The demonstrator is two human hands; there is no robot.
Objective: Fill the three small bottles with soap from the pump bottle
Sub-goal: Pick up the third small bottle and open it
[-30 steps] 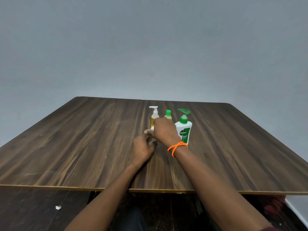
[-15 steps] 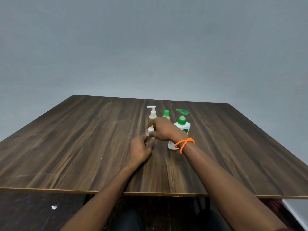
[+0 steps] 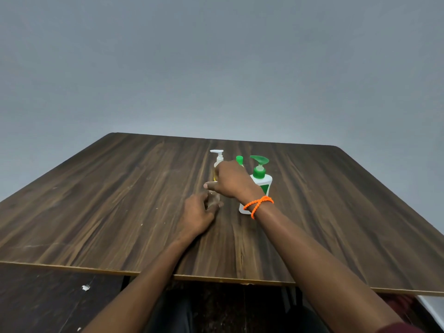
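A: Two hands mid-frame — left hand point(image 3: 197, 213) steadies small clear bottle point(image 3: 213, 201) on dark wood table point(image 3: 96, 200); right hand point(image 3: 228, 182) curled over its top, prob. uncapping.

B: Next — white pump bottle w/ green head point(image 3: 260, 181), just right; aim nozzle into opening.

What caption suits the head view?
Left hand grips a small clear bottle; right hand works its top beside the Dettol pump bottle.

My right hand point(image 3: 231, 182) is covering the top of the small clear bottle point(image 3: 213, 200) and most of the green-capped bottle point(image 3: 239, 160). My left hand point(image 3: 198, 213) is hiding the clear bottle's lower part, its contents unreadable.
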